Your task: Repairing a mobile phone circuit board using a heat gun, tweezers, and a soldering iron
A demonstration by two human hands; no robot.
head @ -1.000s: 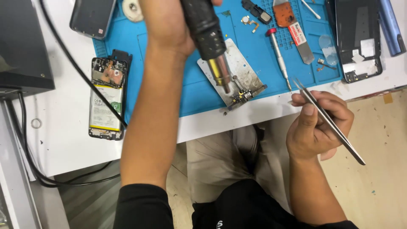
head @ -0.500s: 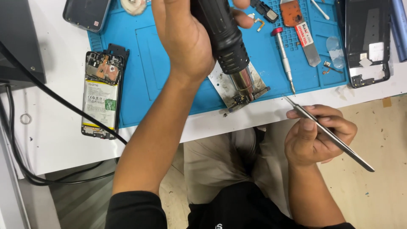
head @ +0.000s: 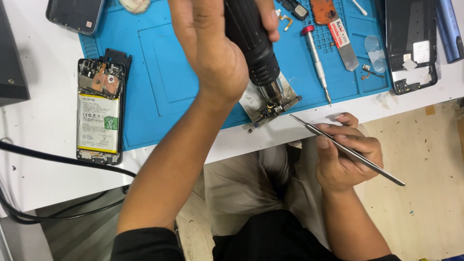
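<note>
Repair bench seen from above, with a blue work mat [head: 164, 72] laid on a white table [head: 43, 159]. A black hot-air gun [head: 251, 43] is gripped by the left hand [head: 212, 48], the fingers being wrapped closed around its barrel. The metal nozzle is pointed down at a small metal phone part [head: 270, 99], which is placed at the near edge of the mat, partly over the table edge. Whether the nozzle touches the part cannot be told.

A pair of slim metal tweezers [head: 348, 150] is held in the right hand [head: 345, 154], pinched between thumb and curled fingers. The tips are directed up and left toward the part but are kept just apart from it, over the table edge.

At the left of the mat an opened phone [head: 99, 113] is laid with its battery and board exposed. A screwdriver [head: 316, 63] with a red cap is placed right of the part, and a flat opening tool [head: 340, 41] beside that. A black phone back cover [head: 411, 43] is seen at the far right, and a black cable [head: 58, 159] is run across the table at the left.
</note>
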